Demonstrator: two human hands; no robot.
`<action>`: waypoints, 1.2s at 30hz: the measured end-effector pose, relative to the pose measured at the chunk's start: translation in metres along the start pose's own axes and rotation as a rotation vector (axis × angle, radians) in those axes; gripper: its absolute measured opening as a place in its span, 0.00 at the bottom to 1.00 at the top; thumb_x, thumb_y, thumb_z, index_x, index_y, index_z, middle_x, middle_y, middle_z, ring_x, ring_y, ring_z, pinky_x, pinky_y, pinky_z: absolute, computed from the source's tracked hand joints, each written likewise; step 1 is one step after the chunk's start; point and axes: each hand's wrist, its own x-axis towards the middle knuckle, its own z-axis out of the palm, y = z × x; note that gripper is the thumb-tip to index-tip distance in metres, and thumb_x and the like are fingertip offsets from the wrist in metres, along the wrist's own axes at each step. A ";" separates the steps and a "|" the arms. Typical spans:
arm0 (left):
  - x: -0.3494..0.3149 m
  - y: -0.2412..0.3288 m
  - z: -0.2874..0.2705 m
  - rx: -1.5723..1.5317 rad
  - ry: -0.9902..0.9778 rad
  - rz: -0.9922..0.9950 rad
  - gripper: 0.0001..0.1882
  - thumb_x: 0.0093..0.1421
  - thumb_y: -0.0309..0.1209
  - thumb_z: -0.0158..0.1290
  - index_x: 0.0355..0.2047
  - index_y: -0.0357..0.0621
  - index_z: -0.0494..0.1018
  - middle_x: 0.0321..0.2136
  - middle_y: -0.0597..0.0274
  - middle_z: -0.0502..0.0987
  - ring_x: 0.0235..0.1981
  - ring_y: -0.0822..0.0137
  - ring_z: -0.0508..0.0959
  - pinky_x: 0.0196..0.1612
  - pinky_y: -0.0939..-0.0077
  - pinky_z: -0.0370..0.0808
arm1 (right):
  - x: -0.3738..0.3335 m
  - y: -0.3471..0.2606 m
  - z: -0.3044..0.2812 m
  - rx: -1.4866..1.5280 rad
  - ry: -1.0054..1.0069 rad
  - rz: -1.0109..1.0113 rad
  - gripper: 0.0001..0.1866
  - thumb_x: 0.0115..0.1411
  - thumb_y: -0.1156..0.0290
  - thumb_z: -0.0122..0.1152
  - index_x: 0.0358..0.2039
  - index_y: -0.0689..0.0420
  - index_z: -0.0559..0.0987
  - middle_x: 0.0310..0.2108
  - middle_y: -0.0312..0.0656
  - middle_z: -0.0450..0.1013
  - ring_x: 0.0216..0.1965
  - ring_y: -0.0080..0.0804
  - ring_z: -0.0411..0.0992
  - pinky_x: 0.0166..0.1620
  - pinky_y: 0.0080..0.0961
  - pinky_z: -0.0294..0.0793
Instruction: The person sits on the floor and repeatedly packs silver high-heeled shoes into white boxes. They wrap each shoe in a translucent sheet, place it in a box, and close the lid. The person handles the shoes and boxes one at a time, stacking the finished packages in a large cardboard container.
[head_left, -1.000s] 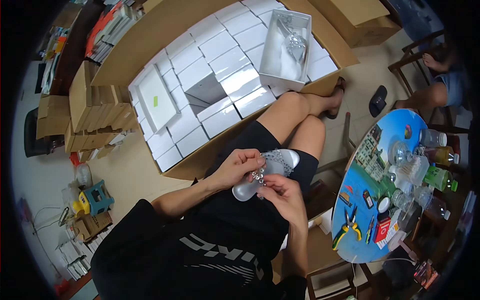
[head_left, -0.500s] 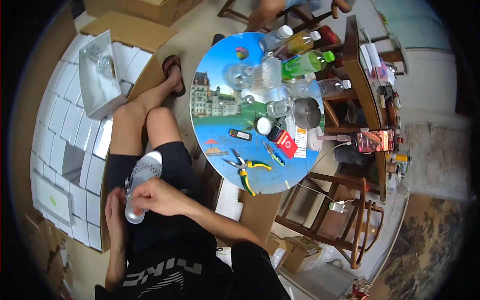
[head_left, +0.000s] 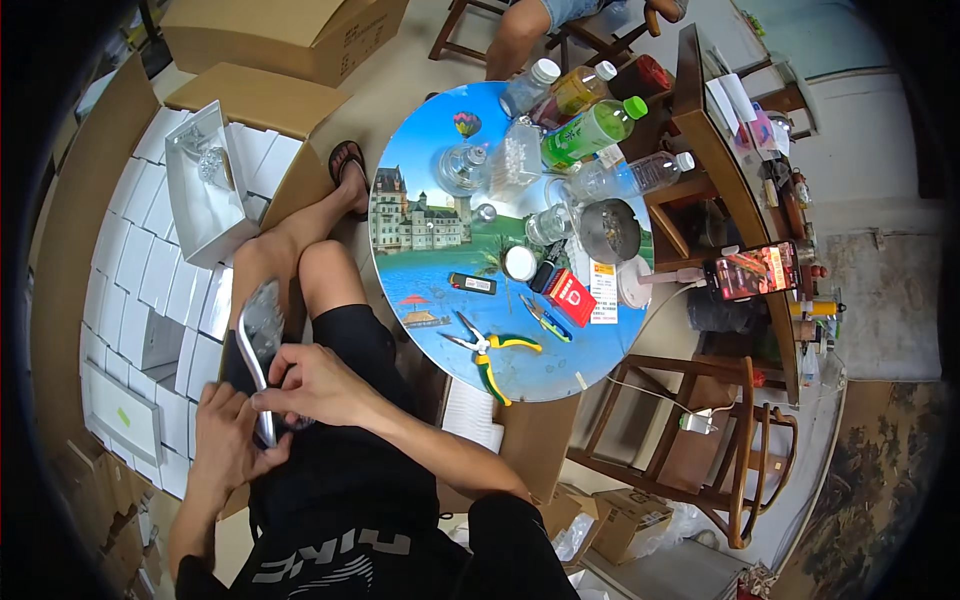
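Note:
Over my lap, I hold a silvery shoe [head_left: 262, 325] with a glittering upper and a pale curved sole edge turned sideways. The fingers of my left hand [head_left: 226, 432] close on its lower end from the left. From the right, my right hand [head_left: 318, 384] pinches the shoe's edge with thumb and fingertips. Both hands partly hide the lower end of the shoe. An open white box [head_left: 207, 245] to the upper left holds another glittering, clear-looking piece [head_left: 213, 167], probably the matching shoe.
A big carton [head_left: 290, 190] at my left is packed with white boxes [head_left: 125, 280]. On the round table [head_left: 420, 275] at my right lie yellow-green pliers [head_left: 484, 345], a smaller pair [head_left: 545, 318], a red packet [head_left: 571, 297], an ashtray [head_left: 610, 232] and several bottles. Another person's leg [head_left: 520, 35] shows beyond.
The shoe has turned from showing its top to showing its sole edge. My left hand has come in closer and grips its lower end. My view has shifted slightly.

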 end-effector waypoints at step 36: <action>0.018 -0.027 -0.040 -0.133 -0.123 -0.213 0.37 0.56 0.63 0.54 0.22 0.32 0.75 0.14 0.50 0.73 0.21 0.52 0.77 0.32 0.65 0.71 | -0.006 -0.016 0.006 -0.571 0.294 -0.453 0.22 0.52 0.78 0.68 0.49 0.60 0.78 0.63 0.54 0.60 0.59 0.47 0.65 0.61 0.41 0.63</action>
